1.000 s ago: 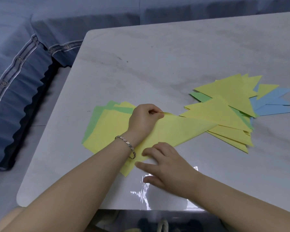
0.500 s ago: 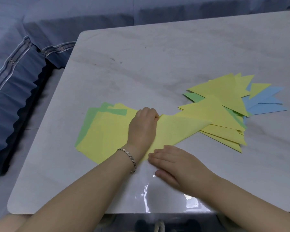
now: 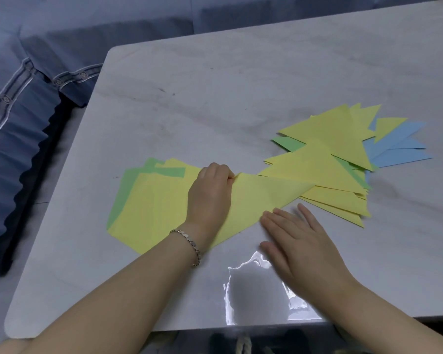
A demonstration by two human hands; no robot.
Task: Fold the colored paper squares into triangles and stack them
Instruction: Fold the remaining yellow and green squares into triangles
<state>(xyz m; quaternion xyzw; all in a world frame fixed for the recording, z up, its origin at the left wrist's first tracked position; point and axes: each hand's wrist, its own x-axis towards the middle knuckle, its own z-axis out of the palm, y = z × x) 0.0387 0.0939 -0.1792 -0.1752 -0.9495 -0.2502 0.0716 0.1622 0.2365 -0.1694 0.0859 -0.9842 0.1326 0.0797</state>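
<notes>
At the yellow sheet's slanting crease, the right hand lies flat and released, nearest it; the left hand pinches the sheet's far corner.

I read the rounded pale grey tabletop as polished stone or a marble-look laminate: faintly veined, smooth, and glossy enough to throw a hard white glare near its front edge. The yellow paper sheet doubled over in front is thin and matt, and its fold looks to me like a soft roll, not a sharp crease. The flat yellow and green paper squares and the pile of yellow, green and blue paper triangles look like the same matt stock, with crisp edges. The silvery linked bracelet is metal with a dull shine. The blue sofa cover looks like denim cloth, with pale stitched seams and small round studs.
</notes>
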